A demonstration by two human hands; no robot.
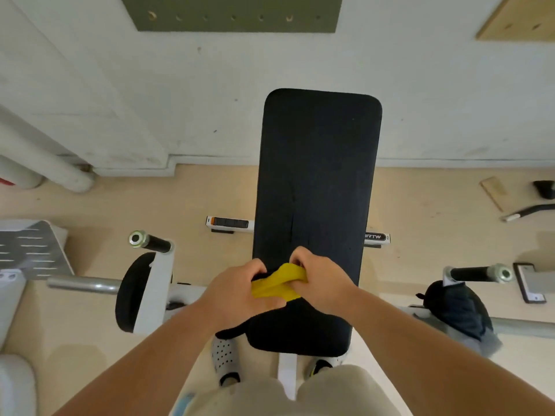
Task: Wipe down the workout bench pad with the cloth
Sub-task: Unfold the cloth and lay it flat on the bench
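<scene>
We are standing at the near end of the bench pad [315, 181], which is stretching away from us toward the wall [210, 100]. Both hands are meeting over the pad's near part, the left hand [240, 291] and right hand [322, 277] gripping the cloth [274, 283] between them. Handles are sticking out on either side, the left handle [151, 242] and the right handle [477, 273]. Our feet are resting on the floor [90, 205] below the pad.

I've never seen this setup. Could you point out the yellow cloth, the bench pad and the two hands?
yellow cloth [274, 285], head view, middle fold.
bench pad [318, 163], head view, bare top.
left hand [240, 291], head view, its back.
right hand [322, 279], head view, its back.
</scene>
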